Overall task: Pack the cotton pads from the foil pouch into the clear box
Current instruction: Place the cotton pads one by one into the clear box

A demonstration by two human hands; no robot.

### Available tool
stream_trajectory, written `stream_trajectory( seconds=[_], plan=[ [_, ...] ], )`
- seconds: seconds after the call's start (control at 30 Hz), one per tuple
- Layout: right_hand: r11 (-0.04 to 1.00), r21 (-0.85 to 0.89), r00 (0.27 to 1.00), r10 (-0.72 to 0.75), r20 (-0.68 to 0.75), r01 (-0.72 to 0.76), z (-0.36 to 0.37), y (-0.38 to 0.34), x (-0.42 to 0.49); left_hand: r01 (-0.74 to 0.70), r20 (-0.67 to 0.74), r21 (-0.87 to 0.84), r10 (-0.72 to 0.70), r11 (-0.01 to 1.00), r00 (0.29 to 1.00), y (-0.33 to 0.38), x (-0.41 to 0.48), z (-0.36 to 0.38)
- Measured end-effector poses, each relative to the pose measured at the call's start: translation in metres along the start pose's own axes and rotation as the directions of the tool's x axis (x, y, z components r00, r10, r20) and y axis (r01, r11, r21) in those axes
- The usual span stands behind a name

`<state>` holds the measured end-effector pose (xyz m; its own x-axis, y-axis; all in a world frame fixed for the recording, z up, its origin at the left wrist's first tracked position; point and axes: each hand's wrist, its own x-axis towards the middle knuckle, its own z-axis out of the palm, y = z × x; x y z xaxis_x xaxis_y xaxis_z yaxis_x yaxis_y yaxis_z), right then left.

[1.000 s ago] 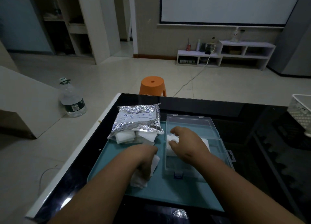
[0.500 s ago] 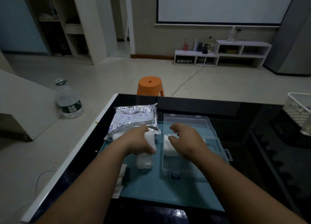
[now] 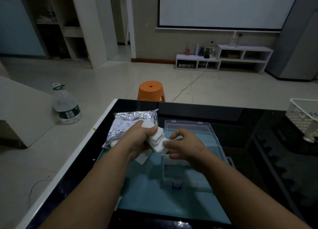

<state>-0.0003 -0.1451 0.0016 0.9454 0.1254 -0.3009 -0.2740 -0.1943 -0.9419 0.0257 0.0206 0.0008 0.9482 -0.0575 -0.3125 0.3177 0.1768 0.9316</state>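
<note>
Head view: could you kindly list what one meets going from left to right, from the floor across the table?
water bottle → foil pouch → cotton pads → clear box → white basket

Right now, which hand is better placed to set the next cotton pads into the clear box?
Probably the left hand: it grips a stack of cotton pads right at the left wall of the clear box. The right hand hovers over the box holding nothing, so it could only receive them.
</note>
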Motion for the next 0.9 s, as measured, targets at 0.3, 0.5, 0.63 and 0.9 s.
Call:
stream_trajectory(
  seconds=[0.3,0.5,0.63,0.9],
  plan=[
    [0.991,-0.056,0.947,-0.129,-0.295,0.118,-0.019,-0.003,0.009,-0.044,-0.159,-0.043,0.037,0.998,0.987,-0.001,0.009,0.006],
    [0.982,0.094,0.968,-0.145,-0.206,0.167,-0.025,-0.013,0.002,-0.107,-0.112,0.087,0.117,0.990,0.987,-0.007,0.004,0.009],
    [0.976,0.127,0.977,-0.156,-0.144,0.174,-0.020,-0.011,0.002,-0.147,-0.118,0.148,0.165,0.978,0.979,-0.011,0.002,0.015],
    [0.982,-0.081,0.970,-0.183,-0.163,0.172,-0.020,-0.002,0.007,-0.141,-0.028,0.054,0.143,0.989,0.989,-0.012,-0.003,0.027]
  ],
)
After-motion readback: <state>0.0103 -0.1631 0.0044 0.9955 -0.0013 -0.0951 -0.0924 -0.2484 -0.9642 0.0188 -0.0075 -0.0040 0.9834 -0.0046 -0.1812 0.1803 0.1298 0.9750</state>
